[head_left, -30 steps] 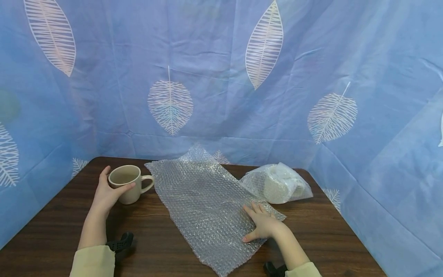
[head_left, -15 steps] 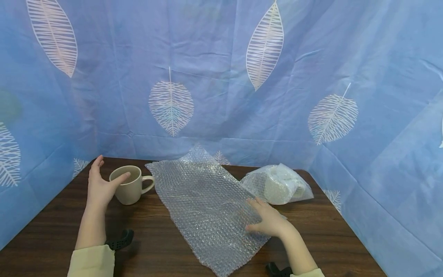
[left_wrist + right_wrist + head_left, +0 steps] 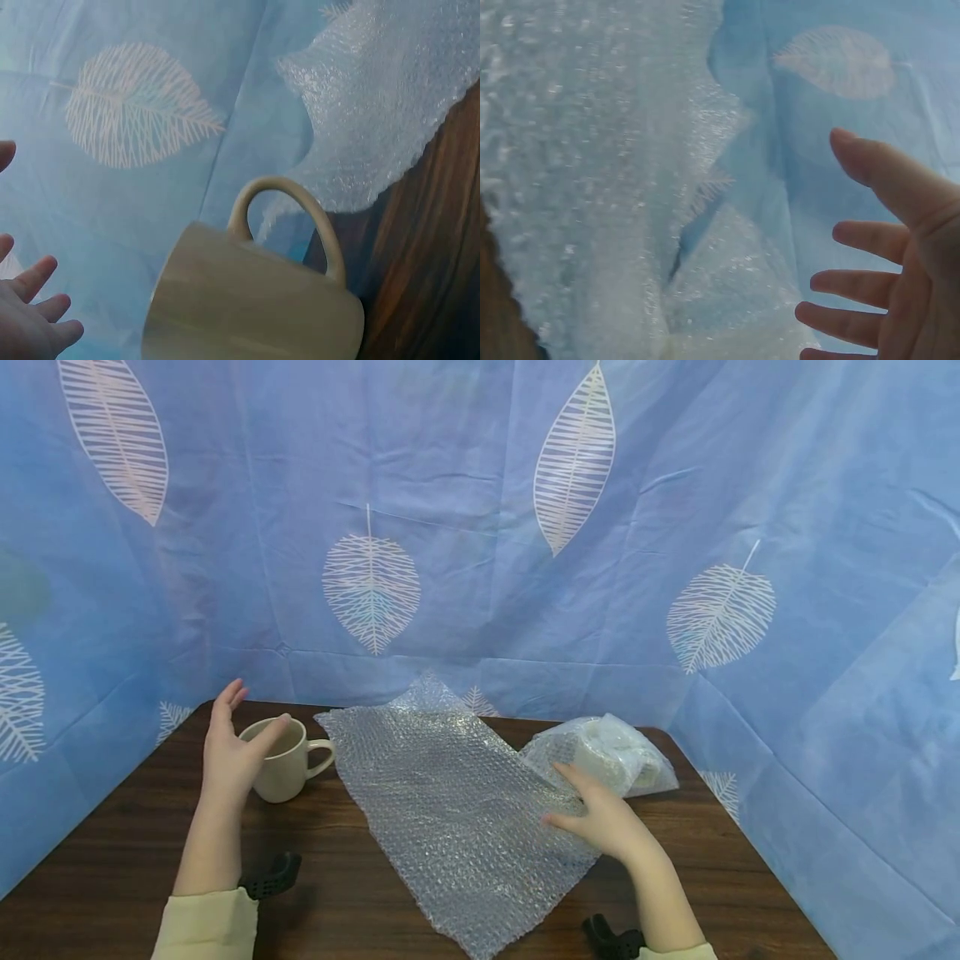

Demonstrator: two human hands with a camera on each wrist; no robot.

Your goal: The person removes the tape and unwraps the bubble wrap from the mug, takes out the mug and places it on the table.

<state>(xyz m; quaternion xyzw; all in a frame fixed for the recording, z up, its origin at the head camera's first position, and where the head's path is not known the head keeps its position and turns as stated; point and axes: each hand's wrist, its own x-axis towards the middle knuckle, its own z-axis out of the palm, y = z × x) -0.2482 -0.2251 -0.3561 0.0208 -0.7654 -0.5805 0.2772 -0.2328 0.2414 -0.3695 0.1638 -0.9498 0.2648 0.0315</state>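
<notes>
The mug stands upright on the desk, just left of the bubble-wrap sheet, its handle facing that way; you look to be at a reaching stage, so to take the mug well, lower your left fingers around the wall opposite the handle rather than pinching the rim; to take the sheet, pinch its edge, since light film would likely slide under a flat push, and steer clear of the wrapped bundle; your left hand is raised beside the mug, fingers spread, thumb well away from them, gripping nothing; your right hand hovers over the sheet's right side, near the bundle, fingers spread, pinching nothing.
</notes>
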